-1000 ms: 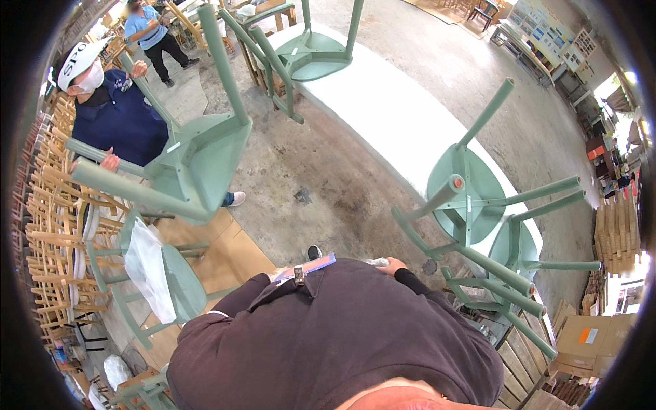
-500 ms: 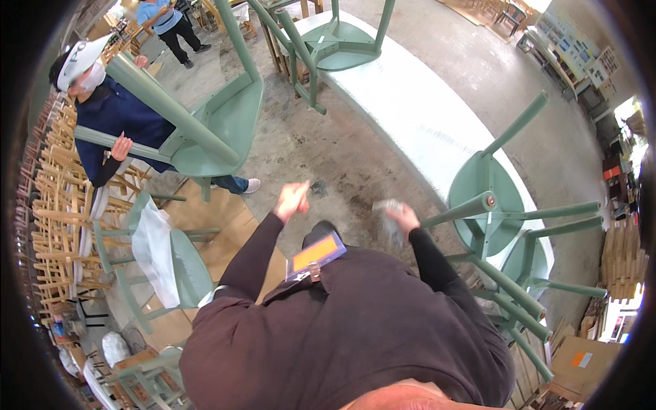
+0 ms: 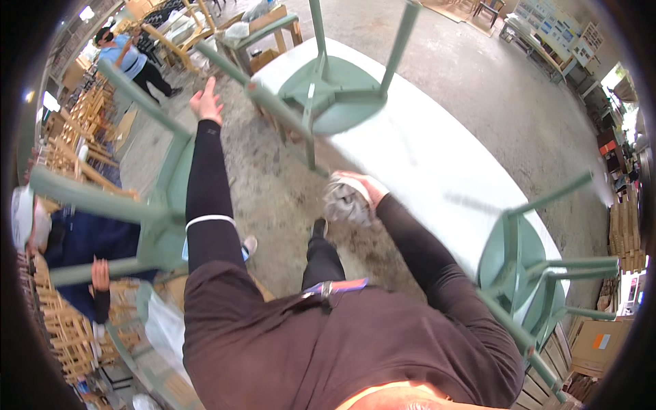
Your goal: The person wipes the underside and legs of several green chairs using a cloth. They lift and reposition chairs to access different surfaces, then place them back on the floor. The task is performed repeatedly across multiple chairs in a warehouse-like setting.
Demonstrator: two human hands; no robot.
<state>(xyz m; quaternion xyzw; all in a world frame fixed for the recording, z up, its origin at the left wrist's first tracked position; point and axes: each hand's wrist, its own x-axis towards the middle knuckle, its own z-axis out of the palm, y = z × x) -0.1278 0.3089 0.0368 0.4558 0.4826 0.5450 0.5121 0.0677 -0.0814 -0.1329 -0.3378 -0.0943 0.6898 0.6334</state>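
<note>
Right hand (image 3: 365,188) clutching grey rag (image 3: 344,201), left hand (image 3: 206,102) raised

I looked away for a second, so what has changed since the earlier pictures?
The left hand has stretched forward and up, open and empty, toward an upturned green chair. The right hand has come out too and holds a crumpled grey cloth. The long pale table still carries the upturned chairs.

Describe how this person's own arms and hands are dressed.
Both arms wear snug black sleeves down to the wrists. The left sleeve ends above in a thin white band near the upper arm, under a dark brown shirt. The left hand and right hand are bare: no gloves.
</note>
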